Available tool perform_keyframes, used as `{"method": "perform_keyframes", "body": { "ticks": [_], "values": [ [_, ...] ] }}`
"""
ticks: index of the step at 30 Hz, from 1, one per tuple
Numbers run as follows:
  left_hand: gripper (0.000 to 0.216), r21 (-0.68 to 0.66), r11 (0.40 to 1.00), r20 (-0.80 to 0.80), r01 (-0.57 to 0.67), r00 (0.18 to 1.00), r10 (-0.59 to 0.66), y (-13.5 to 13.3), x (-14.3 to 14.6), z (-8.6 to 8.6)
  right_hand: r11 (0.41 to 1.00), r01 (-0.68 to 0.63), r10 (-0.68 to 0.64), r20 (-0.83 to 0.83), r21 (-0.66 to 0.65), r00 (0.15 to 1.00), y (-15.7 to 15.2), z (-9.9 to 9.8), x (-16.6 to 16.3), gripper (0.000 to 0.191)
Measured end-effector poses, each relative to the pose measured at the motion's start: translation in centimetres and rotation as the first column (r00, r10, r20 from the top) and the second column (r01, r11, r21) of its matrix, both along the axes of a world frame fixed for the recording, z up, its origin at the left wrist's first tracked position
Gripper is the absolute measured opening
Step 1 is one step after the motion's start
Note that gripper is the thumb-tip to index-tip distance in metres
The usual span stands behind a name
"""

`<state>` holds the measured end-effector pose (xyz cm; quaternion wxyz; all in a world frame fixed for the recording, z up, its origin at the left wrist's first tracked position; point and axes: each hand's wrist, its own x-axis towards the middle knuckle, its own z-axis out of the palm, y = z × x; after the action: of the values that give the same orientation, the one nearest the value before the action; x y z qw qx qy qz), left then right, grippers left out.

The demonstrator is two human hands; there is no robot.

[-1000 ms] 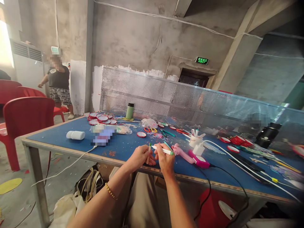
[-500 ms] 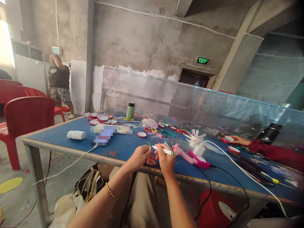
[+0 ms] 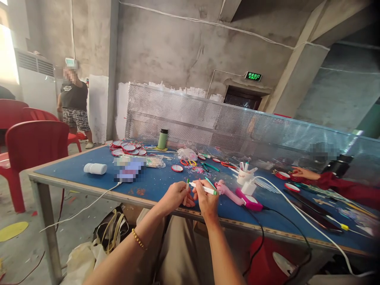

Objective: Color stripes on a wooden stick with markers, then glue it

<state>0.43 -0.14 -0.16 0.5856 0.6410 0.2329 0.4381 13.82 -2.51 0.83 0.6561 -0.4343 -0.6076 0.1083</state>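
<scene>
At lower centre, the left hand (image 3: 175,196) pinches a thin stick (image 3: 186,190) upright, the right hand (image 3: 208,200) holds a white marker (image 3: 203,188) crosswise above the blue desk (image 3: 74,168); a pink fan (image 3: 237,194) lies just right.

Blue desk (image 3: 89,171) with a tan edge, red chairs (image 3: 32,146), white bottle (image 3: 95,168), green flask (image 3: 162,139) with black lid, pink gadget (image 3: 237,194), silver perforated screen (image 3: 208,122), green-tipped white marker (image 3: 203,188).

Upper left of the frame — red chairs (image 3: 32,146), a standing person (image 3: 73,103). Mid-frame on the blue table (image 3: 74,168) — white bottle (image 3: 95,168), green flask (image 3: 162,139), red-rimmed discs (image 3: 127,149). Right of centre, pink tool (image 3: 237,194).
</scene>
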Motion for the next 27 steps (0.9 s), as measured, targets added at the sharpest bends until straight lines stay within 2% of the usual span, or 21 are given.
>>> {"method": "perform_keyframes", "body": {
  "ticks": [16, 27],
  "values": [
    [0.028, 0.027, 1.000, -0.005, 0.004, 1.000, -0.004, 0.03, -0.02, -0.06, 1.000, -0.013, 0.012, 0.060, 0.019, 0.998, 0.28, -0.35, 0.21, 0.033],
    [0.030, 0.031, 1.000, -0.002, 0.003, 1.000, -0.003, 0.14, -0.03, -0.19, 1.000, 0.001, -0.002, 0.057, 0.010, 0.998, -0.08, 0.18, -0.04, 0.033]
  ]
}}
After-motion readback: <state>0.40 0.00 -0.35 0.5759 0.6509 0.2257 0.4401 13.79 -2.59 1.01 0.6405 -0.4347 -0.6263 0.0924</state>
